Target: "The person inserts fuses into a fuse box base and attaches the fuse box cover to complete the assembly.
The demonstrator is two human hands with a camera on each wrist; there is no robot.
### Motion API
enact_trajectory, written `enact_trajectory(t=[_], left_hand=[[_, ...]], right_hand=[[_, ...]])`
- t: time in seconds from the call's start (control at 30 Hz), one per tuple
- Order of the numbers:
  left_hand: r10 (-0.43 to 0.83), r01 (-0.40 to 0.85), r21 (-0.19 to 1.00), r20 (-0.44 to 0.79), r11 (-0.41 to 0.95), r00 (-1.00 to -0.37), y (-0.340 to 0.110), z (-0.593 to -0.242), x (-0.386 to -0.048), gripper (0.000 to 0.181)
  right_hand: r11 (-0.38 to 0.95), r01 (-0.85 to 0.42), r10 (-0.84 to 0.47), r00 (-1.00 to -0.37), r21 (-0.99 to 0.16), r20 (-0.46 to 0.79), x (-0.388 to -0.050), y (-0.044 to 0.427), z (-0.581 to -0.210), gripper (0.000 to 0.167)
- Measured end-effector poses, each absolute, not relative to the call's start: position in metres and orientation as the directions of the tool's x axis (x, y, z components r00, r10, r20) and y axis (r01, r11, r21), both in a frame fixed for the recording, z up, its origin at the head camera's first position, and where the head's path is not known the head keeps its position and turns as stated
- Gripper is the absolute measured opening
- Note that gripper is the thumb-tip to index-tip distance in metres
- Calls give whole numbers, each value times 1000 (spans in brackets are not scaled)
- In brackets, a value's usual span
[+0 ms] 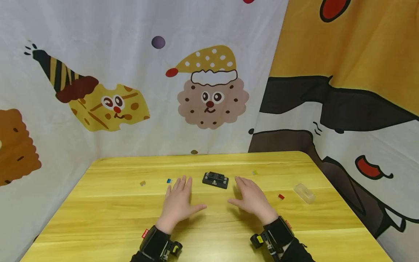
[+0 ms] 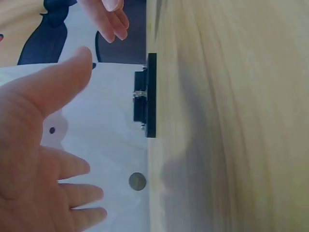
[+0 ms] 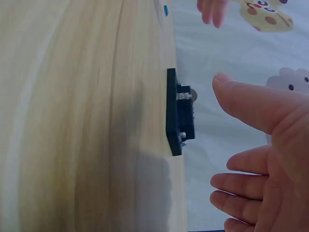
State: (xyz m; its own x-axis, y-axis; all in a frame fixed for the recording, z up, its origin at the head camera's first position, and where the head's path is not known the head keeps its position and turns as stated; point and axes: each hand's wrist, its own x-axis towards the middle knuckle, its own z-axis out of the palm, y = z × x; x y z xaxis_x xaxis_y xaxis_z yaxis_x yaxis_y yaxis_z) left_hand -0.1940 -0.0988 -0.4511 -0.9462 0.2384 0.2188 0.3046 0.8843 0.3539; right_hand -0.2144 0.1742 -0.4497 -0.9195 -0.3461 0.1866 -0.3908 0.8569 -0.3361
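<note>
A black rectangular block (image 1: 215,180) with silver screws and a raised middle part lies on the wooden table. My left hand (image 1: 178,203) hovers to its left, fingers spread and pointing forward, with nothing in it. On the other side my right hand (image 1: 252,196) is held above the table, thumb out and palm facing the block, holding nothing. Both wrist views show the black block (image 2: 151,95) apart from the fingers. Just beyond the left fingertips lies a small blue piece (image 1: 169,181). A small red piece (image 1: 281,197) is right of the right hand.
A clear plastic box (image 1: 304,193) sits at the right side of the table (image 1: 108,218). Two more small pieces lie about: a tan one (image 1: 142,183) at left and a yellow-green one (image 1: 254,172) farther back. A printed curtain (image 1: 131,145) hangs behind the table.
</note>
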Motion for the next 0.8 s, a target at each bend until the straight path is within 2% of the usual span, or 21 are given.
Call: enact_trajectory(t=[0.17,0.33,0.8], left_hand=[[259,347,384,261,856,-930,-94,-450,-209,100],[271,371,427,278,824,-922,-85,-450,-229,90],[276,309,521,142,796,-951,-69,-454,-271,76]], right_hand=[[852,-334,-302,-943,-403,141,-224,171,-451,80],[863,-287,-274,-957,-416,90,-234,164,-454,80],[896,-234,-237,-971,-378,39,-258,152,-453,71]])
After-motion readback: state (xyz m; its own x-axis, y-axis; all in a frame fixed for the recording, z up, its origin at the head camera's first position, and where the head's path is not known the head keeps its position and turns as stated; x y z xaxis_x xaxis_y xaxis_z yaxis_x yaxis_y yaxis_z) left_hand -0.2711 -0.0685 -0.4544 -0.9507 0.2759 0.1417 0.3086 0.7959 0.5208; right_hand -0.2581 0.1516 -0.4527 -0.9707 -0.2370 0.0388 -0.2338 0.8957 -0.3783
